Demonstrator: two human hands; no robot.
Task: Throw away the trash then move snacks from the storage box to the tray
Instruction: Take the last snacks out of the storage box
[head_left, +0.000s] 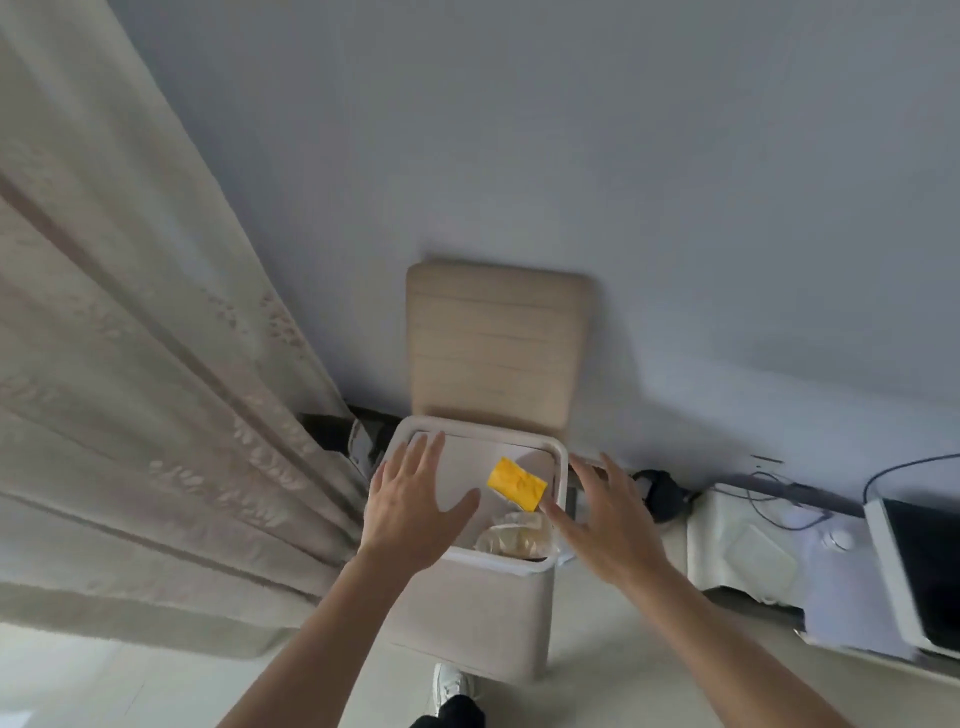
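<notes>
Bin (478, 613) has its lid (493, 353) flipped up, leaning on the wall (623, 156) behind the bin. Yellow packet (517, 484) is over the bin mouth, toward the back-right corner; can't tell if it's in the air or lying on the liner. It's a flat rectangle, broad face toward the camera. Long axis runs diagonal: one end toward the bin's back-left, the other toward the front-right rim. That front-right end is just beside the right thumb tip; contact can't be told.

Left hand (410, 512) is over the bin's left rim, grip slack: fingers straight and spread, holding nothing. Right hand (613, 525) is over the right rim, same: fingers splayed, nothing held.

Crumpled clear wrapper (511, 535) lies inside the bin at its front. White shoe (452, 686) is at the bin's foot, front side. Curtain (130, 364) hangs left of the bin; a black lump (662, 493) with cables sits right of it by the wall.
</notes>
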